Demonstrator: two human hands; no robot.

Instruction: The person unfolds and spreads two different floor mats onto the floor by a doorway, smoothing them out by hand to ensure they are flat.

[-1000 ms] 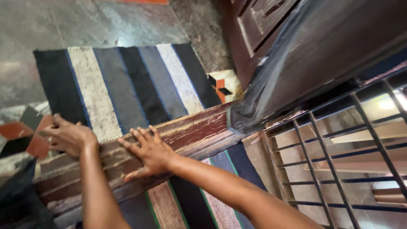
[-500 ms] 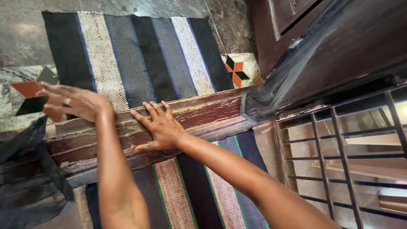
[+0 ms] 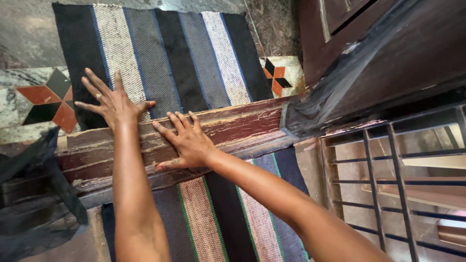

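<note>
While the left hand (image 3: 112, 99) lies flat with fingers spread on the striped mat's (image 3: 165, 53) near edge, the right hand (image 3: 187, 143) presses open on the worn wooden doorstep (image 3: 233, 128). Rough, flaky wood could scratch a palm.

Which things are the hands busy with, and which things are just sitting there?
In use:
left hand, spread flat on the far striped mat
right hand, flat on the worn wooden doorstep

Just lying about:
near striped mat
metal grille
dark wooden door
patterned floor tile
dark cloth
</note>
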